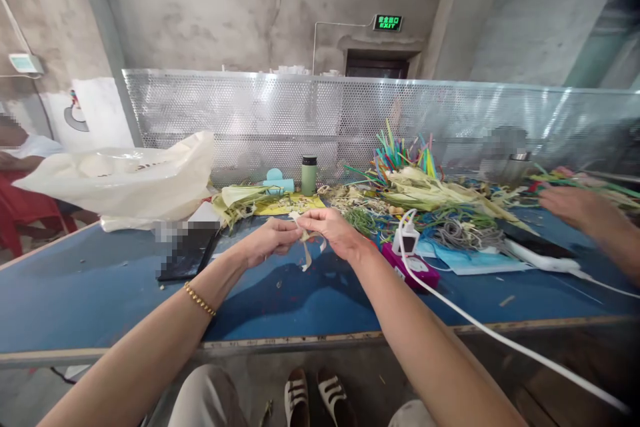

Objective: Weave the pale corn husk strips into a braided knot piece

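Over the blue table (250, 310), my left hand (274, 239) and my right hand (331, 232) meet, fingertips almost together. Both pinch a pale, thin strip of corn husk (307, 256); its loose ends hang below the fingers and curl to the right. My left wrist wears a gold bead bracelet. Beyond my hands lies a yellow sheet (300, 203) with small scraps on it. Pale green corn husks (240, 199) are heaped at its left, and a larger bundle of husks (425, 190) lies to the right. The fingers cover part of the strip.
A green bottle (309, 177) stands behind the sheet. On the left are a black flat object (186, 253) and a big plastic bag (125, 173). To the right are a purple power strip (414, 268) with a white cable, wire coils (465, 230) and a co-worker's hand (575, 207).
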A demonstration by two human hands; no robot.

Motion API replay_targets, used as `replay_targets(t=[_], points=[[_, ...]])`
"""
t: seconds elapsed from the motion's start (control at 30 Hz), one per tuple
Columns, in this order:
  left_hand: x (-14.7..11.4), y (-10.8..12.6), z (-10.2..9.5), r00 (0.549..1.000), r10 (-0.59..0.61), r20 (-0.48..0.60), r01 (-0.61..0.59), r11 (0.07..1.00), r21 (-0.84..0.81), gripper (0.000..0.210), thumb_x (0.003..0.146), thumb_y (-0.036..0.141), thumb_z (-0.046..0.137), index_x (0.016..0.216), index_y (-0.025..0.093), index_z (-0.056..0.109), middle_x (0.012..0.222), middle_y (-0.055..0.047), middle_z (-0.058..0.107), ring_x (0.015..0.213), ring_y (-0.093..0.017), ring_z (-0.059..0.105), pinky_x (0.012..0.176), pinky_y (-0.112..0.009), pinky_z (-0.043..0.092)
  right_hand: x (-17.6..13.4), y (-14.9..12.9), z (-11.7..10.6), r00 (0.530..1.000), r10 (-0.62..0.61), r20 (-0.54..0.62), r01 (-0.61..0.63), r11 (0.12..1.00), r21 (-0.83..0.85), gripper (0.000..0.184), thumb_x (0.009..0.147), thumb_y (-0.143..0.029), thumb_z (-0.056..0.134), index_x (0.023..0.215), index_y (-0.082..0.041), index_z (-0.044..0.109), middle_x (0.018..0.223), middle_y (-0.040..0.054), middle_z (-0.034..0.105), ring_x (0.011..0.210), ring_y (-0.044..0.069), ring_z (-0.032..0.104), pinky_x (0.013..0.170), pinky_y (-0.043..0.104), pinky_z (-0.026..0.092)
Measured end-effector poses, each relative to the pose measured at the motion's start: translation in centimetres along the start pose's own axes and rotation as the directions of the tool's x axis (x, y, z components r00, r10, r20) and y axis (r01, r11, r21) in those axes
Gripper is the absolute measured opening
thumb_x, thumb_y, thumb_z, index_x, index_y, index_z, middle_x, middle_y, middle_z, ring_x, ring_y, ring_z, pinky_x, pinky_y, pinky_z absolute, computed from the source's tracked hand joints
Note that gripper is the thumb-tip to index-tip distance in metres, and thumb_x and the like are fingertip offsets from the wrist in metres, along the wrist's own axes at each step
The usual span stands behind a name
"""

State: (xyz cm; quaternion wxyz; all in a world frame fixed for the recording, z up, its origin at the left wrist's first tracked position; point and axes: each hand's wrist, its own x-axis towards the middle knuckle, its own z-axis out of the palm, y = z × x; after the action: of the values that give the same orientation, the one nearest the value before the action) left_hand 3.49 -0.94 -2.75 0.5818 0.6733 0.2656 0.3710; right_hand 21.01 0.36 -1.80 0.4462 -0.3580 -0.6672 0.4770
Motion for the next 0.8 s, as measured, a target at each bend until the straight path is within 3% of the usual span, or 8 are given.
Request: replay_targets(t=[0.13, 0.37, 0.53, 0.7, 0.8], points=[[0.07, -0.11, -0.09, 1.000, -0.011, -0.021, 0.010, 0.999, -0.030, 0.048, 0.077, 0.053, 0.069, 0.056, 0.016, 0.047, 0.054, 0.008, 0.018, 0.048, -0.005, 0.011, 0.046, -0.025, 0.008, -0.24, -0.28, 0.51, 0.999, 0.026, -0.024, -0.022, 0.985, 0.169, 0.031, 0.059, -0.036, 0.082, 0.065, -0.014, 0.060, 0.059, -0.0022, 0.058, 0.052, 0.008, 0.052, 0.051, 0.021, 0.043], [-0.38, 0.22, 0.35, 0.999, -0.039, 0.026, 0.036, 0.995, 0.089, 0.043, 0.080, 0.053, 0.065, 0.066, 0.012, 0.068, 0.051, 0.008, 0.017, 0.048, -0.007, 0.011, 0.048, -0.027, 0.007, -0.42, -0.30, 0.70, 1.000, 0.017, -0.003, -0.016, 0.989, 0.148, 0.030, 0.063, -0.038, 0.078, 0.068, -0.016, 0.058, 0.051, -0.0028, 0.057, 0.039, 0.009, 0.050, 0.038, 0.021, 0.036], [-0.58, 0.46, 0.47, 0.996, -0.067, 0.064, 0.059, 0.990, 0.127, 0.041, 0.079, 0.051, 0.067, 0.071, 0.011, 0.073, 0.050, 0.008, 0.017, 0.048, -0.007, 0.011, 0.049, -0.027, 0.008, -0.43, -0.33, 0.53, 0.998, -0.010, -0.055, 0.015, 0.997, 0.081, 0.029, 0.065, -0.039, 0.076, 0.066, -0.017, 0.058, 0.050, -0.0027, 0.056, 0.043, 0.009, 0.050, 0.042, 0.022, 0.035], [-0.34, 0.14, 0.11, 0.993, -0.093, 0.074, 0.091, 0.996, 0.022, 0.052, 0.083, 0.059, 0.058, 0.071, 0.010, 0.068, 0.057, 0.007, 0.017, 0.051, -0.008, 0.012, 0.047, -0.026, 0.010, 0.00, -0.06, 0.32, 0.984, -0.091, -0.150, 0.091, 0.996, -0.011, 0.023, 0.067, -0.035, 0.074, 0.064, -0.015, 0.062, 0.059, -0.0009, 0.059, 0.053, 0.008, 0.048, 0.050, 0.022, 0.037], [-0.29, 0.12, 0.09, 0.988, -0.118, 0.096, 0.127, 0.988, -0.089, 0.043, 0.085, 0.053, 0.059, 0.079, 0.011, 0.064, 0.060, 0.006, 0.025, 0.052, -0.008, 0.018, 0.046, -0.022, 0.014, 0.33, 0.33, 0.15, 0.972, -0.112, -0.205, 0.101, 0.993, -0.063, 0.023, 0.068, -0.035, 0.071, 0.063, -0.015, 0.062, 0.058, -0.0008, 0.058, 0.054, 0.009, 0.049, 0.052, 0.022, 0.038]])
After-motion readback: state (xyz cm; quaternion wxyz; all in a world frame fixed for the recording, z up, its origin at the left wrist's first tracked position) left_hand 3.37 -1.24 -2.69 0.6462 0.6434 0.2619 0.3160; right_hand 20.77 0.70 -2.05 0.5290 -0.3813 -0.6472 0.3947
